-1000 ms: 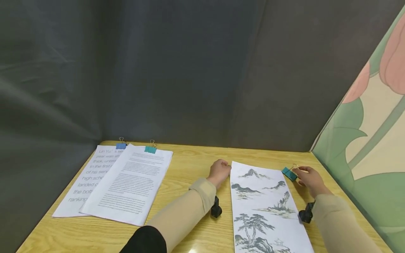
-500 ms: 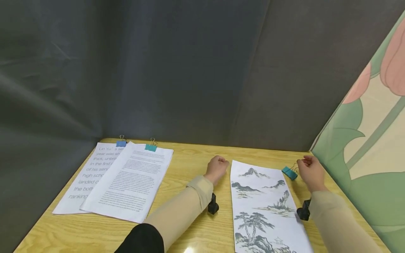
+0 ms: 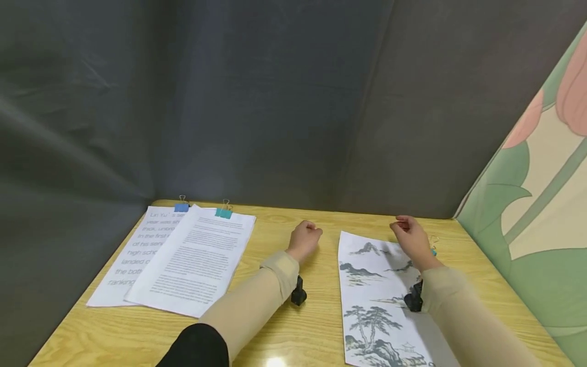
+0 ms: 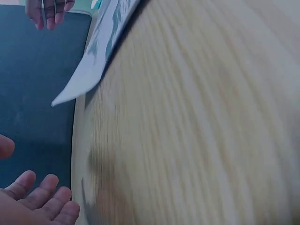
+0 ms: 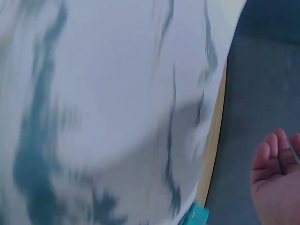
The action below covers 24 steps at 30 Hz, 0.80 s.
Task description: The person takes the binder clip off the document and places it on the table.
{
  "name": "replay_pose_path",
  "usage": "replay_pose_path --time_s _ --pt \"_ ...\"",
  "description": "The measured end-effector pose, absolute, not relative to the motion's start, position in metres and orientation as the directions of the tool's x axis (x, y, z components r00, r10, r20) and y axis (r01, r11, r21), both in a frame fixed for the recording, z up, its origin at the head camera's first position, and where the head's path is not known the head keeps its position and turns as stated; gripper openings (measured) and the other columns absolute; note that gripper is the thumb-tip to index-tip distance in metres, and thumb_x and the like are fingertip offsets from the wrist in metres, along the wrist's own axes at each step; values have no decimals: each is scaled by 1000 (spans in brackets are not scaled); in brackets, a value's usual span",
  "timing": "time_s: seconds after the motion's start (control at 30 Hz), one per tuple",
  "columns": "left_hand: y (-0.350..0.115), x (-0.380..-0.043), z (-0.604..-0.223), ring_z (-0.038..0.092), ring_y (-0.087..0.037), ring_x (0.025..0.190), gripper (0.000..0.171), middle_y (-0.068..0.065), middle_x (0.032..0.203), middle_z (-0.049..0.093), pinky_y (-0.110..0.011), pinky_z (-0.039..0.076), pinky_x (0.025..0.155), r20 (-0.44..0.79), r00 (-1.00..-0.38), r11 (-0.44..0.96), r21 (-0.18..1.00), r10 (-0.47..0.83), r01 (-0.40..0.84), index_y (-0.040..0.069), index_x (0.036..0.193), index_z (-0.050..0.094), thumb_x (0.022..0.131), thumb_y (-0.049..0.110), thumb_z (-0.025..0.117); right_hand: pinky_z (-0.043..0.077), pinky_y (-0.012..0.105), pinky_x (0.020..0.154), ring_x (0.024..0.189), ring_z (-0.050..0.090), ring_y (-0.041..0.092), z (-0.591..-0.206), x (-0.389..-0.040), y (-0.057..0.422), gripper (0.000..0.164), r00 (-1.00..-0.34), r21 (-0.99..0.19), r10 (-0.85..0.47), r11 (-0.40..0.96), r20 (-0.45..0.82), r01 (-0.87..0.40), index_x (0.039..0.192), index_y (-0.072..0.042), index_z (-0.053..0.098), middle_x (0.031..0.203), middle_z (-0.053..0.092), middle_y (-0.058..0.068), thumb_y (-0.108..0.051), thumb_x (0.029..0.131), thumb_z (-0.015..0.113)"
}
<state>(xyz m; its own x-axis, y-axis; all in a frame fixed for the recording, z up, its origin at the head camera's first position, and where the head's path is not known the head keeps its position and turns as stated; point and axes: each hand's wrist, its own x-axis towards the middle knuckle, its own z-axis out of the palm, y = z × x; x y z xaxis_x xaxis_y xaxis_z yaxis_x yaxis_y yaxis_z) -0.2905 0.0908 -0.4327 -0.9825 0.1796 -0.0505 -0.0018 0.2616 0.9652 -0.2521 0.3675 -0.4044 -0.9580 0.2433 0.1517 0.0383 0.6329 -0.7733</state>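
A paper printed with ink landscapes [image 3: 367, 285] lies on the right part of the table. In the left wrist view its near corner [image 4: 70, 96] curls up off the wood. A teal binder clip [image 5: 197, 214] grips its upper right edge, mostly hidden behind my right hand in the head view. My right hand [image 3: 412, 243] hovers over the paper's upper right part, fingers loosely bent around nothing. Left of the sheet, my left hand [image 3: 304, 241] hangs above the table with relaxed fingers, likewise holding nothing.
Two text documents lie at the left: a small-print one [image 3: 197, 260] overlaps a large-print one [image 3: 133, 260]. A teal clip [image 3: 223, 213] and a blue clip [image 3: 181, 207] hold their tops. A dark curtain [image 3: 275, 102] rises behind the wooden table [image 3: 284, 336]; a floral panel [image 3: 545, 229] stands right.
My right hand has let go of the teal binder clip and moved left over the paper. My left hand has drawn away from the sheet's left edge, farther to the left.
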Motion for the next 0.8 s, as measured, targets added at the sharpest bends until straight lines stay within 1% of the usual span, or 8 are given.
replay_pose_path --time_s 0.13,0.23,0.33,0.4,0.6,0.7,0.73,0.8 --pt "80 -293 -434 55 -28 111 41 -13 128 55 -41 48 88 -43 -983 278 960 178 9 1 132 51 98 24 52 43 43 88 112 49 37 -405 -257 347 47 -985 -781 151 624 85 28 134 7 42 123 51 26 -26 101 48" --pt "74 -294 -436 53 -30 116 43 -13 132 52 -41 47 88 -43 -982 302 953 184 15 2 133 50 98 26 52 43 45 90 114 49 37 -409 -260 333 49 -994 -781 103 623 42 31 136 7 42 124 51 26 -27 101 47" --pt "67 -295 -436 55 -28 114 46 -12 136 50 -39 48 83 -42 -980 340 940 194 27 3 136 48 98 28 52 43 46 91 114 50 37 -412 -264 319 48 -998 -788 69 614 11 34 136 7 42 124 52 25 -26 101 48" --pt "60 -296 -436 57 -27 110 47 -12 139 48 -39 47 79 -39 -979 369 929 201 39 4 138 47 98 29 52 44 43 90 112 51 36 -414 -267 309 47 -999 -791 53 611 2 31 135 6 44 123 53 24 -25 101 48" --pt "37 -299 -435 57 -26 106 48 -15 139 47 -41 47 82 -10 -985 442 895 172 68 4 138 47 98 30 51 45 34 80 104 54 32 -414 -271 286 43 -1000 -797 3 604 18 -13 132 6 48 117 57 21 -21 99 51" --pt "26 -299 -434 59 -26 98 48 -14 139 47 -43 47 81 -9 -988 458 887 152 62 5 137 48 97 30 51 46 31 77 101 54 30 -415 -272 278 43 -1000 -810 -20 585 17 -26 132 6 48 114 57 20 -20 99 52" --pt "23 -299 -433 59 -27 97 48 -14 138 48 -44 46 84 -4 -989 472 879 146 66 5 137 48 97 30 52 46 31 77 100 55 31 -415 -273 275 43 -999 -818 -30 574 17 -31 133 6 47 114 57 20 -20 99 51" --pt "17 -300 -433 57 -30 103 48 -13 136 51 -49 42 91 17 -991 530 844 135 86 8 137 50 96 33 51 47 30 77 102 55 32 -417 -274 270 42 -999 -831 -39 556 14 -33 133 6 47 114 57 19 -19 99 51"
